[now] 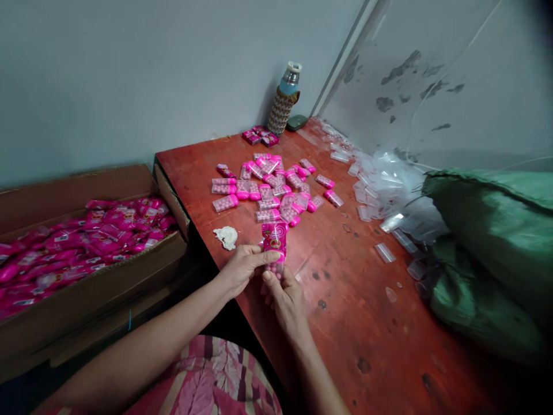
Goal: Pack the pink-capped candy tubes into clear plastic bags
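Near the red table's (345, 323) edge, fingers (271, 257) grip a pink sleeve (273, 233).

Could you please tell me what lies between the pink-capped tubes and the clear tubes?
In the head view, only bare red tabletop separates the pink-capped tubes and clear tubes.

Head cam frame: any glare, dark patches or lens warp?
Head view: dim, cool light; soft glare on the table by the right hand; clear tubes partly washed out; top-right corner blacked out; deep shadow under the sack; bottle leans, probably wide-angle warp.
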The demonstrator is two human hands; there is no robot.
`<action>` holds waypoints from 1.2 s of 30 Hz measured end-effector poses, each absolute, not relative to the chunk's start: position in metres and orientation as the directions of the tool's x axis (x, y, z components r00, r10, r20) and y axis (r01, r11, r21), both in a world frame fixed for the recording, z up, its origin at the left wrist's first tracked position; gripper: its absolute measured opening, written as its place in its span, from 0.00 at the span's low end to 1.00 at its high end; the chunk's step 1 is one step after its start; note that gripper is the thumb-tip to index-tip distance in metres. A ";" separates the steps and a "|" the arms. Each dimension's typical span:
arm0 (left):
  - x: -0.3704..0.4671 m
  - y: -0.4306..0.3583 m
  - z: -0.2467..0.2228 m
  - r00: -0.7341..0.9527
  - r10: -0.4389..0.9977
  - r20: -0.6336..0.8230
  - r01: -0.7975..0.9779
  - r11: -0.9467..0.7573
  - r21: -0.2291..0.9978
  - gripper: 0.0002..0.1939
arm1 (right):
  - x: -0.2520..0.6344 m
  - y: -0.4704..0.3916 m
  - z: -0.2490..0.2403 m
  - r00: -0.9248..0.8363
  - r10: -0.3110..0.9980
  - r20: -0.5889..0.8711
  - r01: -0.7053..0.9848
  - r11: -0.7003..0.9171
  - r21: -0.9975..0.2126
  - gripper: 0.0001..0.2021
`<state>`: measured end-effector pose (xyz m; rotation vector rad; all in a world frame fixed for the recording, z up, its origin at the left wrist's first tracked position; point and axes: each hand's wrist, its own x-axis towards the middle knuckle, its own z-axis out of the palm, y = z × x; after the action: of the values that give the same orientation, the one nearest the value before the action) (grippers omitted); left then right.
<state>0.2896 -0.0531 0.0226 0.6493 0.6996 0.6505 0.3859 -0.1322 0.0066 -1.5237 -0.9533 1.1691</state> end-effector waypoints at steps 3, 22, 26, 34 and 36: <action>0.287 -0.052 0.023 0.642 0.687 -0.340 -0.240 0.601 0.762 0.14 | 0.388 -0.131 0.008 0.114 0.948 -0.298 -0.137 -0.282 -0.949 0.13; 0.279 -0.060 0.020 0.632 0.696 -0.342 -0.337 0.644 0.687 0.13 | 0.386 -0.134 0.007 0.146 0.957 -0.252 -0.319 -0.196 -0.927 0.11; 0.278 -0.065 0.019 0.599 0.715 -0.360 -0.346 0.637 0.689 0.12 | 0.385 -0.134 0.010 0.179 0.952 -0.247 -0.406 -0.157 -0.900 0.15; 0.242 -0.065 0.032 0.312 0.902 -0.299 -0.537 0.427 0.727 0.13 | 0.388 -0.121 0.017 0.199 0.944 -0.262 -0.376 -0.173 -0.910 0.13; 0.224 -0.054 0.035 0.070 0.972 -0.225 -0.575 0.224 0.787 0.19 | 0.398 -0.122 0.015 0.237 0.942 -0.239 -0.318 -0.157 -0.935 0.11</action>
<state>0.2235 -0.0538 0.0349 0.5845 0.8533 1.2686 0.3979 -0.1215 0.0152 -1.2440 -0.6848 1.2712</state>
